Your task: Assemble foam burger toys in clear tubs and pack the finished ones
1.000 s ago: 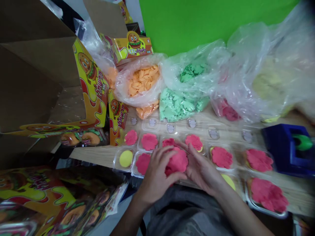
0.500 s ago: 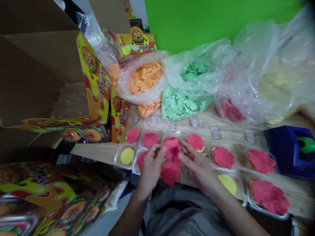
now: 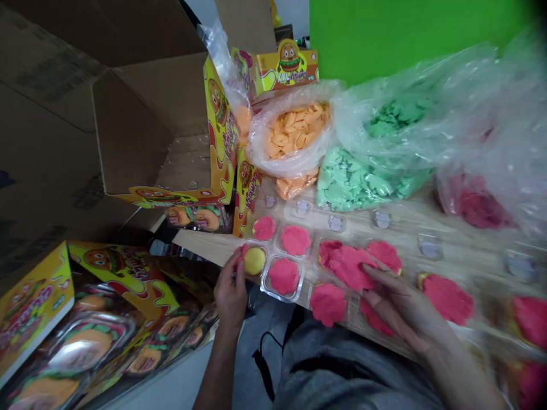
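Observation:
My left hand (image 3: pixel 231 287) pinches a small red piece (image 3: pixel 243 251) at the left edge of a clear tray that holds a yellow disc (image 3: pixel 254 261). My right hand (image 3: pixel 395 304) has its fingers on a clump of red flower-shaped pieces (image 3: pixel 348 265), above the trays near the middle. Between the hands, a red flower piece (image 3: pixel 284 276) lies in a clear tray, with another red piece (image 3: pixel 295 240) behind it. A further red piece (image 3: pixel 328 304) sits near the front edge, left of my right hand.
Behind the trays stand clear bags with orange pieces (image 3: pixel 299 130), green pieces (image 3: pixel 354 179) and red pieces (image 3: pixel 482 202). An open cardboard box (image 3: pixel 141 114) is at the left, above display boxes of packed burgers (image 3: pixel 92 341). A green panel (image 3: pixel 419 34) rises behind.
My hands have parted. The left has moved to the yellow disc's tray with a red piece, while the right holds the red clump. The view has shifted left.

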`<state>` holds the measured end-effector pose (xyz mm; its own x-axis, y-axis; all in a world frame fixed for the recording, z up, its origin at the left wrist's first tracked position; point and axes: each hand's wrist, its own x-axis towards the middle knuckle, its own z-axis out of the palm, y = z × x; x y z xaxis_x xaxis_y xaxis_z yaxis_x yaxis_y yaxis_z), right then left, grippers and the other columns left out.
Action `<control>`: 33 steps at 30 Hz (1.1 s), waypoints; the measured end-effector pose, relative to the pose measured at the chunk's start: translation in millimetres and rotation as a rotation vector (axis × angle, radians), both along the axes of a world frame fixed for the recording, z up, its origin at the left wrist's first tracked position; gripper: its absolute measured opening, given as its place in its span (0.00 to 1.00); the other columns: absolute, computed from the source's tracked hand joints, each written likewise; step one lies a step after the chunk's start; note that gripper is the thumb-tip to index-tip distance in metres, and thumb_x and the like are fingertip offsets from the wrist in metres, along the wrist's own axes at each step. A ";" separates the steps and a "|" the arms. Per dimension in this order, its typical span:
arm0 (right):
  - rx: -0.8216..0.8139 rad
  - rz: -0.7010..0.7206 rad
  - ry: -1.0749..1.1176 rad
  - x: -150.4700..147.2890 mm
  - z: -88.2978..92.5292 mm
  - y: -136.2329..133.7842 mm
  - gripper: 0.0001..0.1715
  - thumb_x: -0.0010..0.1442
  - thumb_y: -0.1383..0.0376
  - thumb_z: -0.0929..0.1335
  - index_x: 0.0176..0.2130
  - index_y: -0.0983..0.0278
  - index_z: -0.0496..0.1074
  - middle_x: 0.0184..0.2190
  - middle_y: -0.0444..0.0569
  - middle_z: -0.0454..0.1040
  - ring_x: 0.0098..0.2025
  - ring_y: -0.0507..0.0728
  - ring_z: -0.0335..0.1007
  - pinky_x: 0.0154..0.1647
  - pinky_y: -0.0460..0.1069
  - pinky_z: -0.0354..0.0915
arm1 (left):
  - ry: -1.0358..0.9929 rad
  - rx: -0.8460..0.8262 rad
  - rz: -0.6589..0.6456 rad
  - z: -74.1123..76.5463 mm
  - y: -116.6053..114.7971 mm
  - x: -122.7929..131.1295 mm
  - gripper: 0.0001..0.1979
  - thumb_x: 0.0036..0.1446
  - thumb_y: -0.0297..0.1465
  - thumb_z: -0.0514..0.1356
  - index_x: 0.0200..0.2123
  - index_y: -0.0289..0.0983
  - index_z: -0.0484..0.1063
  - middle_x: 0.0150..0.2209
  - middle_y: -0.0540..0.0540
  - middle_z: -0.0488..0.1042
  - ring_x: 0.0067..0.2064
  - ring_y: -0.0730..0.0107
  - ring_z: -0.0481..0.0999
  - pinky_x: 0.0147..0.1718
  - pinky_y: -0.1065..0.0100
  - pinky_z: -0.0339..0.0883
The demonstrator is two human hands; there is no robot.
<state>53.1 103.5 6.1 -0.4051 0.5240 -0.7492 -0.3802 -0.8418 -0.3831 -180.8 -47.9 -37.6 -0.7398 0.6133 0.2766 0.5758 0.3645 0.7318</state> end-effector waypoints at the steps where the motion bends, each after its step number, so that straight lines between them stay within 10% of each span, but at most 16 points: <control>1: 0.005 -0.007 -0.003 -0.1 1.5 1.1 0.13 0.43 0.79 0.70 0.27 0.63 0.73 0.23 0.39 0.76 0.23 0.48 0.73 0.21 0.37 0.70 | 0.044 -0.044 -0.075 -7.7 -3.7 -1.3 0.13 0.56 0.33 0.54 0.45 0.39 0.70 0.47 0.44 0.73 0.51 0.65 0.69 0.54 0.59 0.57; 7: 0.023 -0.022 0.019 -1.7 9.1 0.8 0.12 0.41 0.78 0.71 0.26 0.63 0.73 0.22 0.38 0.75 0.22 0.47 0.72 0.21 0.36 0.70 | 0.201 -0.090 -0.226 -29.7 -8.4 3.8 0.13 0.58 0.29 0.51 0.44 0.36 0.70 0.47 0.41 0.73 0.52 0.64 0.68 0.57 0.53 0.52; 19: -0.003 -0.006 -0.004 -1.8 6.8 -2.0 0.12 0.41 0.78 0.71 0.25 0.62 0.74 0.22 0.40 0.76 0.23 0.48 0.73 0.19 0.36 0.69 | 0.475 -0.399 -0.215 -5.9 -15.6 -8.4 0.10 0.56 0.34 0.55 0.39 0.36 0.71 0.48 0.38 0.69 0.51 0.54 0.65 0.50 0.51 0.58; 33: 0.035 0.012 -0.024 1.7 11.1 -0.5 0.10 0.43 0.76 0.71 0.24 0.61 0.73 0.22 0.39 0.76 0.21 0.48 0.72 0.20 0.36 0.70 | -0.122 -0.235 -0.195 24.0 4.8 -17.8 0.08 0.49 0.35 0.60 0.32 0.38 0.73 0.38 0.44 0.76 0.44 0.59 0.71 0.52 0.55 0.55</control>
